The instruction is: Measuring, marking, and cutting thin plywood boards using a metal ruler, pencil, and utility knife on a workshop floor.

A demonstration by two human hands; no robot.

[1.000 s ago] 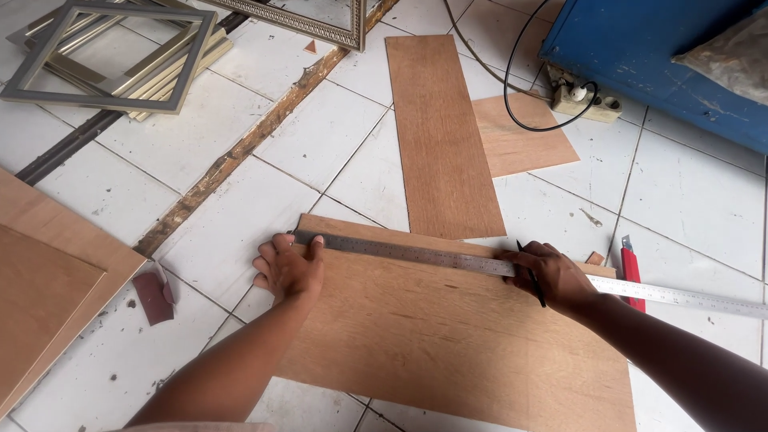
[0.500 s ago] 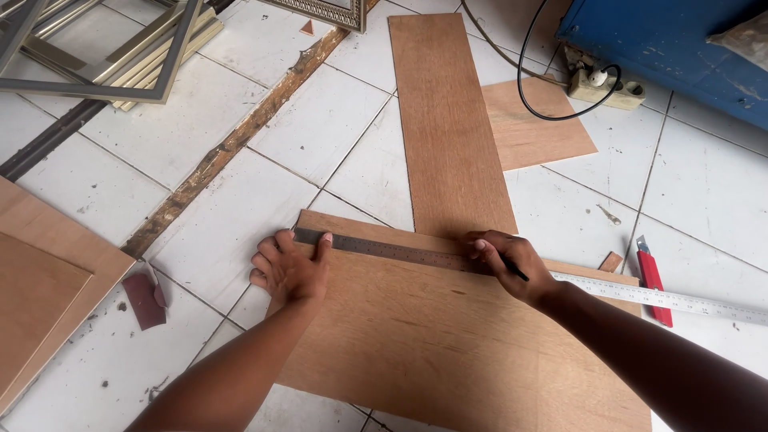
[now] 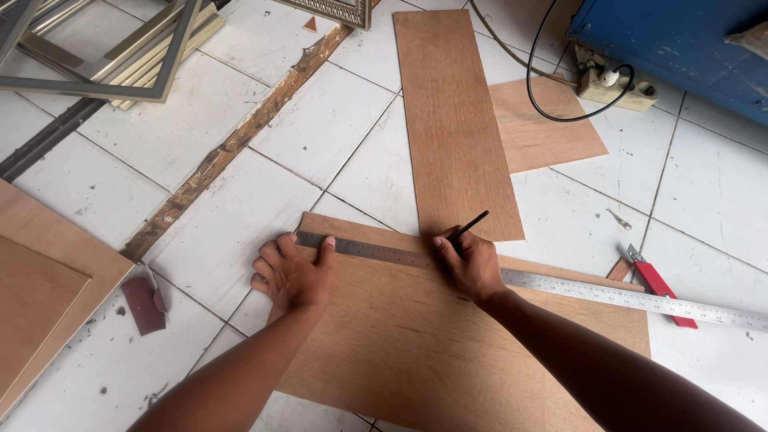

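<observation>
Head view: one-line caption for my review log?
Left hand pins a steel ruler on a plywood sheet; right hand holds a pencil against it.

Soft, even daylight filled the head view; its source could not be told. The white tiles (image 3: 200, 136) looked bright but not blown out, with no hard glare. Only faint shadows lay under the hands and beside the ruler (image 3: 560, 288). The focus was sharp throughout, without motion blur. Tile lines bowed slightly toward the edges, a mild wide-angle distortion.
</observation>
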